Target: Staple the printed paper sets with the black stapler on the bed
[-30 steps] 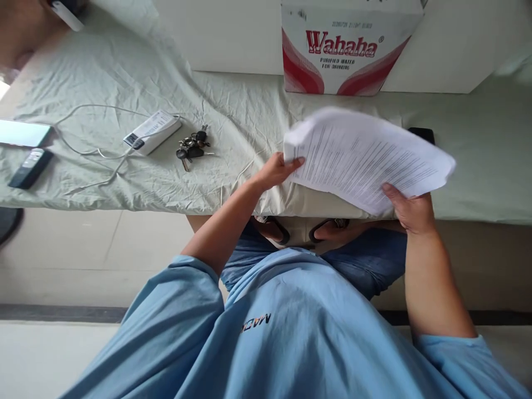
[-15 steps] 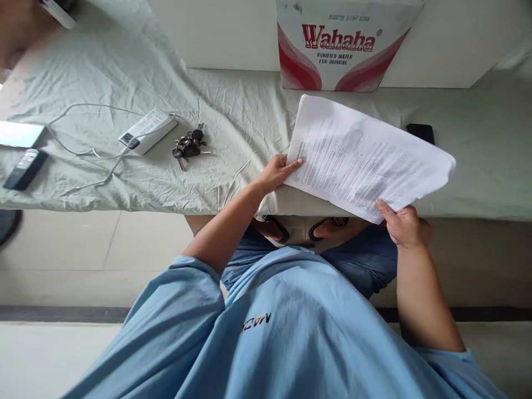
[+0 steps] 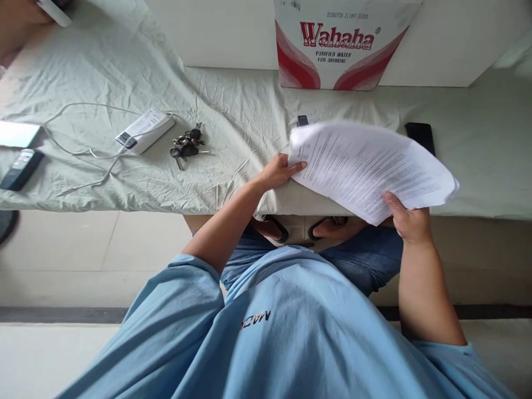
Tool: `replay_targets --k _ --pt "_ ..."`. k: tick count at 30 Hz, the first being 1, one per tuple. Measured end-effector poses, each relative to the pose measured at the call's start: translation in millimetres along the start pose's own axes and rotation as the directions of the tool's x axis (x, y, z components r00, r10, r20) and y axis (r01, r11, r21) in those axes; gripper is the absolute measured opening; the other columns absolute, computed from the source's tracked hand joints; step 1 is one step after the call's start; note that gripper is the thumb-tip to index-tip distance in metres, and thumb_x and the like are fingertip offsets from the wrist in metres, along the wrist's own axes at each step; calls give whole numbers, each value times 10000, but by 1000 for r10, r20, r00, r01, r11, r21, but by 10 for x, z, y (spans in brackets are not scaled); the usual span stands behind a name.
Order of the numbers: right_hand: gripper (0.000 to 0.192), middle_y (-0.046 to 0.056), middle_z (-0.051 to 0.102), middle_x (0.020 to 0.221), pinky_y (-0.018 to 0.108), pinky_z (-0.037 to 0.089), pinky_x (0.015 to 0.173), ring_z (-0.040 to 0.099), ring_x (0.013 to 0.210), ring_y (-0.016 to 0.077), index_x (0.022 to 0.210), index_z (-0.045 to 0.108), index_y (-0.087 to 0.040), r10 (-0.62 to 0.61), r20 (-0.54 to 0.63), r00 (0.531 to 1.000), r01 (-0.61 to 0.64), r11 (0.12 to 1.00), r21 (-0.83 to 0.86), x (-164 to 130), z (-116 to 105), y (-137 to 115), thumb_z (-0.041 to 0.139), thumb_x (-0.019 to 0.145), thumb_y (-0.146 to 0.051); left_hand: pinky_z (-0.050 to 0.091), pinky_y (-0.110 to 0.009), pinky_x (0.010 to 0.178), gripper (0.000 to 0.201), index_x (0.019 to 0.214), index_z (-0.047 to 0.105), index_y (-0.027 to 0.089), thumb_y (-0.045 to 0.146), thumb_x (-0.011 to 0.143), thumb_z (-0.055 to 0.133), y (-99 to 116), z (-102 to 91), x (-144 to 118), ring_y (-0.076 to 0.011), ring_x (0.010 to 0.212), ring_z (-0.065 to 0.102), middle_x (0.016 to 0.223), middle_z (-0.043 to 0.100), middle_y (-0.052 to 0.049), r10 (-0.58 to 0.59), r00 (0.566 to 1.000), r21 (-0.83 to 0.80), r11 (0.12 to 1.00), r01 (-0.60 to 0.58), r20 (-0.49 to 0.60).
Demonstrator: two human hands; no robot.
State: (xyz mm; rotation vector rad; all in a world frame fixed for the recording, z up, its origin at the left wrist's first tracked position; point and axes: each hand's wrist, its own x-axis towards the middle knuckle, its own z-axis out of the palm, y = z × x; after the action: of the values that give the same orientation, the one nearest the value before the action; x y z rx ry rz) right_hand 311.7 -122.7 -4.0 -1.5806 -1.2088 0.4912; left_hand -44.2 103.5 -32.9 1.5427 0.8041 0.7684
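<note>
A stack of printed paper sheets [image 3: 357,166] is held over the front edge of the cloth-covered table, its far edge curling and blurred. My left hand [image 3: 279,170] grips the near left corner, thumb on top of the print. On the other side, my right hand [image 3: 409,219] pinches the near right part, with its thumb on the page. The fingers of both hands are partly hidden under the sheets. Behind the paper's far left corner, the end of a small dark object [image 3: 302,120] shows; its kind is unclear.
A Wahaha water carton [image 3: 336,50] stands at the back. Right of the paper lies a black phone-like object [image 3: 419,137]. Leftward are keys [image 3: 188,145], a white box [image 3: 145,130] with a cable, and a dark device [image 3: 21,169]. Part of another person's hand [image 3: 25,27] shows top left.
The far edge of the sheets has dropped toward me and bowed, uncovering the small dark object and more of the black one. My right hand has shifted slightly right.
</note>
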Motion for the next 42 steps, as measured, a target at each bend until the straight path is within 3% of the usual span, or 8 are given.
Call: replay_targets --k 4,9,14,18,23,29,35,42 --pt "680 109 864 1482 637 501 1461 744 1587 373 1467 831 -323 53 -75 996 -46 995 89 -77 126 39 962 908 -686 652 -399 702 751 778 752 209 930 988 757 1 51 -17 -195 650 664 653 674 -59 -50 996 33 998 48 72" --pt "691 98 920 1367 635 645 1328 823 1462 394 1308 887 -299 291 62 955 -297 922 248 -377 121 191 1071 761 -678 515 -325 646 588 928 832 176 761 969 862 78 37 -25 -158 701 633 805 764 -60 -50 996 63 997 45 76" --pt "772 77 932 1360 531 784 1062 881 1287 394 1252 914 -291 624 191 757 -648 682 339 -739 140 24 1172 592 -597 443 -274 613 80 955 819 188 262 939 846 162 51 37 -117 670 561 764 701 4 -110 991 81 990 116 -73" --pt "795 82 939 1292 416 750 703 892 1076 359 1180 914 -260 736 170 655 -725 550 415 -868 297 -151 1200 496 -549 491 -278 638 154 1008 772 198 79 915 742 172 134 176 -116 640 574 764 709 23 -151 963 5 988 156 -224" --pt "769 67 934 1236 350 654 572 860 958 297 1181 902 -254 740 98 665 -687 556 469 -847 496 -177 1183 520 -531 544 -288 736 310 1056 692 227 -9 855 698 48 191 378 -131 709 665 840 746 32 -146 904 -23 989 149 -403" --pt "752 78 924 1220 364 676 624 859 993 300 1247 880 -241 701 61 711 -629 595 500 -817 659 -168 1136 599 -523 605 -373 1025 366 1179 745 232 -3 902 698 -187 208 383 -202 998 744 1117 812 -61 72 864 277 958 80 -499" --pt "699 69 918 1170 293 586 534 823 909 250 1168 884 -230 729 6 685 -608 567 556 -806 765 -218 1124 554 -462 586 -463 1183 699 1529 777 278 -30 933 581 -329 235 377 -251 1201 699 1452 705 -139 218 871 397 917 -29 -440" --pt "670 82 907 1207 276 558 530 807 935 245 1156 876 -222 724 7 690 -602 569 560 -819 877 -315 1094 581 -490 582 -496 1193 695 1566 843 381 64 1017 558 -450 236 467 -274 1245 646 1499 665 -115 240 916 509 859 -45 -323"
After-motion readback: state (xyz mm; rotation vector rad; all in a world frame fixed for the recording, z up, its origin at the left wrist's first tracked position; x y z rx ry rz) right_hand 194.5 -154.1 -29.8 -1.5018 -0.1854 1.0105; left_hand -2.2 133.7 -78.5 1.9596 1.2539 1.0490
